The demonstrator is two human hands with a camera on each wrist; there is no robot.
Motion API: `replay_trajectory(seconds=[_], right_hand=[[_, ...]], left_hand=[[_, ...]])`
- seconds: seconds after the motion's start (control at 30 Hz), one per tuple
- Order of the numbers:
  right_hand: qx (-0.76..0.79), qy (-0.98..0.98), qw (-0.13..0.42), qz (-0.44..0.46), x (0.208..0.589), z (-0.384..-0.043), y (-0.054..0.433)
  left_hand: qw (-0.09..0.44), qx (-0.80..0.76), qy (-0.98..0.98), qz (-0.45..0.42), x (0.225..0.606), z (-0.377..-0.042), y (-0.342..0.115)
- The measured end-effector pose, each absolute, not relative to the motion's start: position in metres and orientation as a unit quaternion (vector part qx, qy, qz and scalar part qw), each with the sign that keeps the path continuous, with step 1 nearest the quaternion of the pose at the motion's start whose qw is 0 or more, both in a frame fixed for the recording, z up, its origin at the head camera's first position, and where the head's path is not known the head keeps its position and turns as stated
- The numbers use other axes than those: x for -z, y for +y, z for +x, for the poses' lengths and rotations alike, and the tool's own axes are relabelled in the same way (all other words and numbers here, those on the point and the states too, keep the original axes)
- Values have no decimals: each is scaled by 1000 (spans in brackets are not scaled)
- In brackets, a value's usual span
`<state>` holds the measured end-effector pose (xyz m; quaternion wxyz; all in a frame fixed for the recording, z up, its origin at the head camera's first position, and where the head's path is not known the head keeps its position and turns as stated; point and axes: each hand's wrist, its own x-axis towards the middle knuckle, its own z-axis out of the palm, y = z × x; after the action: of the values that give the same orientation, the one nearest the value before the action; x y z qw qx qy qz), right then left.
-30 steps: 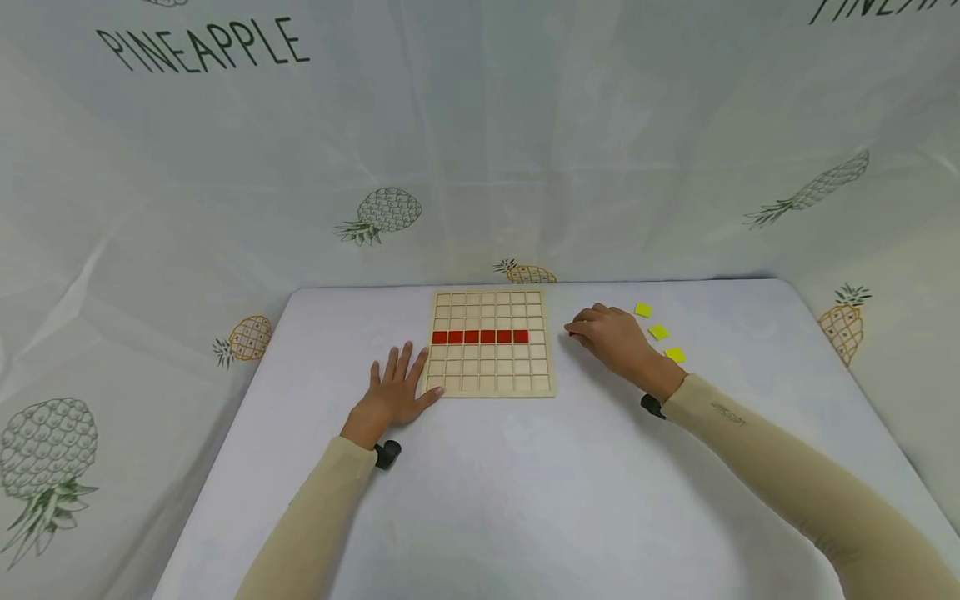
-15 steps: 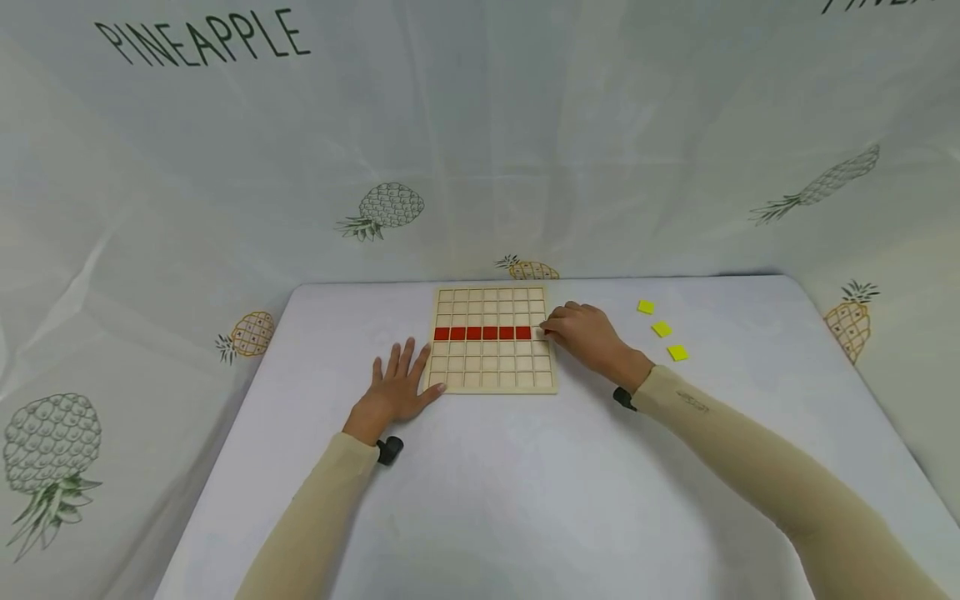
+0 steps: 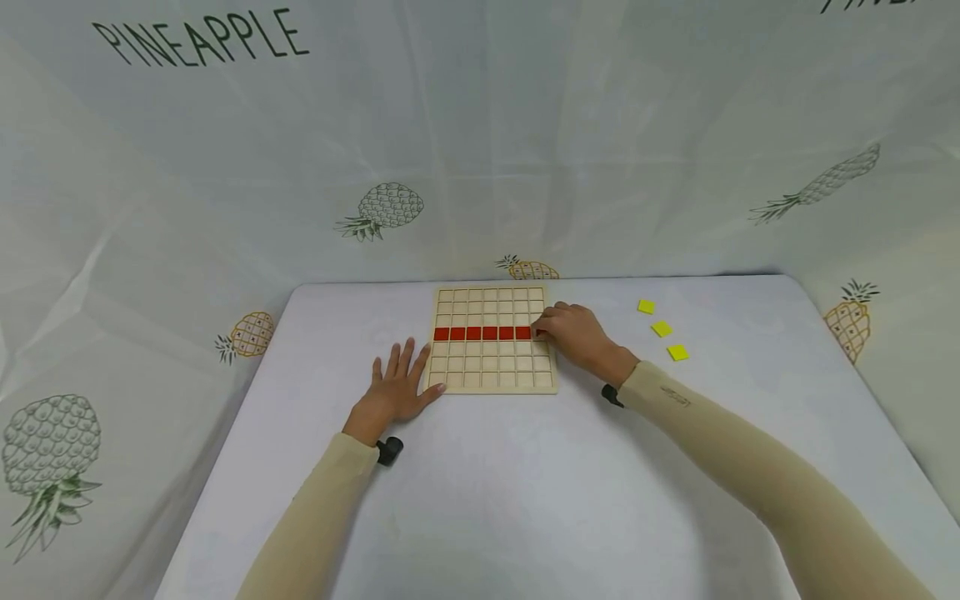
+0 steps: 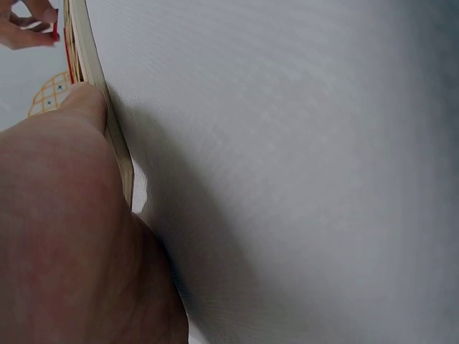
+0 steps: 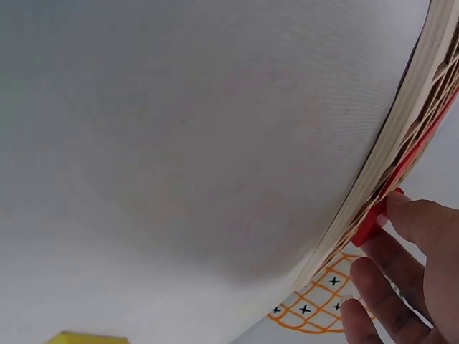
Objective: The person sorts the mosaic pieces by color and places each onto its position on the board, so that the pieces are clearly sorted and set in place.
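A wooden grid board (image 3: 491, 364) lies on the table, with a row of red square tiles (image 3: 482, 333) across its middle. My right hand (image 3: 573, 333) is over the board's right edge, at the right end of that row. In the right wrist view its thumb and finger pinch a red tile (image 5: 370, 221), tilted just above the grid. My left hand (image 3: 394, 392) lies flat with spread fingers at the board's left edge, and its thumb (image 4: 87, 104) touches the lower left corner.
Several yellow square tiles, or three in a slanting line, lie right of the board: a far one (image 3: 646, 307), a middle one (image 3: 662, 329) and a near one (image 3: 678, 352). A pineapple-print cloth (image 3: 480, 167) hangs behind the white table (image 3: 480, 492).
My right hand has moved left from beside the board to the right end of the red row, carrying the red tile. The left hand has stayed in place.
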<state>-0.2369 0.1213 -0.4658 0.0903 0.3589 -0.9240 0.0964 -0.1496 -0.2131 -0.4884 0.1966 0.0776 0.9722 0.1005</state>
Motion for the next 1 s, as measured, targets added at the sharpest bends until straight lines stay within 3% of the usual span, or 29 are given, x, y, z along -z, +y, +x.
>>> replay_trajectory(seconds=[0.47,1.0], right_hand=[[-85,-936,50,339,469,-242,112],[-73,-944,67,316,464,-218,149]], left_hand=[[211,-91,971,71,479,-147,-210],[202,-83,973,70,492,-150,-212]])
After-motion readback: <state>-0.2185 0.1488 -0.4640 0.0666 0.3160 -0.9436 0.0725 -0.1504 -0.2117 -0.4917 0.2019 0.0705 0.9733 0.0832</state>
